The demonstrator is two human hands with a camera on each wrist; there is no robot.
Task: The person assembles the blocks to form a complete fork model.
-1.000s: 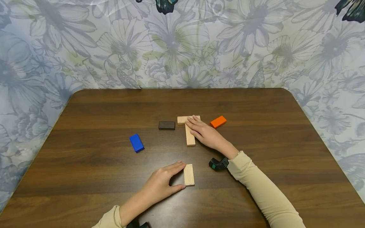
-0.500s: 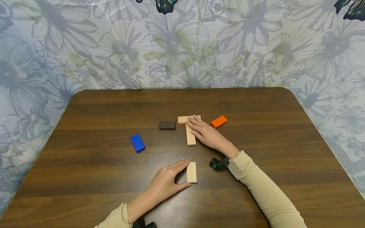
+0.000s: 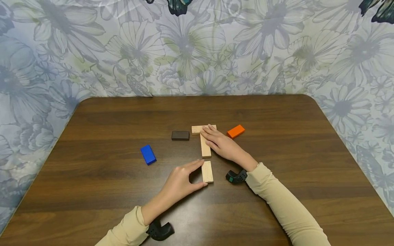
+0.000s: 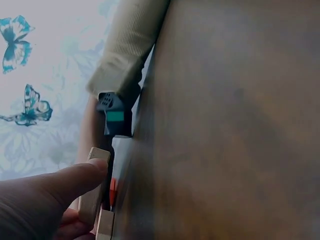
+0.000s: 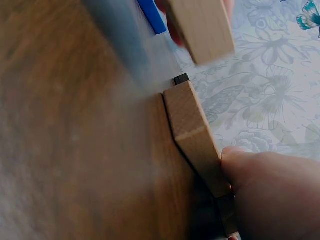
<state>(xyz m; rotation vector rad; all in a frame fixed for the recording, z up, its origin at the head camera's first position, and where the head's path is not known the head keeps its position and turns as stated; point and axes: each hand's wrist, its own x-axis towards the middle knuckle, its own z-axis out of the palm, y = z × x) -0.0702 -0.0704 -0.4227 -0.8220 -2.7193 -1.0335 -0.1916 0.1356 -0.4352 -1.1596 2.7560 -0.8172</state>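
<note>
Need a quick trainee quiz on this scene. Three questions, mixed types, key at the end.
1. Multiple choice: what does the left hand pinch?
A) the blue block
B) a plain wooden block
C) the orange block

2. True or false: the right hand is holding the dark block up in the air.

3. Count: how many plain wooden blocks show in the head view?

Key:
1. B.
2. False; its fingers lie over the crosswise wooden block and the lengthwise wooden block.
3. Three: the one in the left hand and the two at the right hand.
</note>
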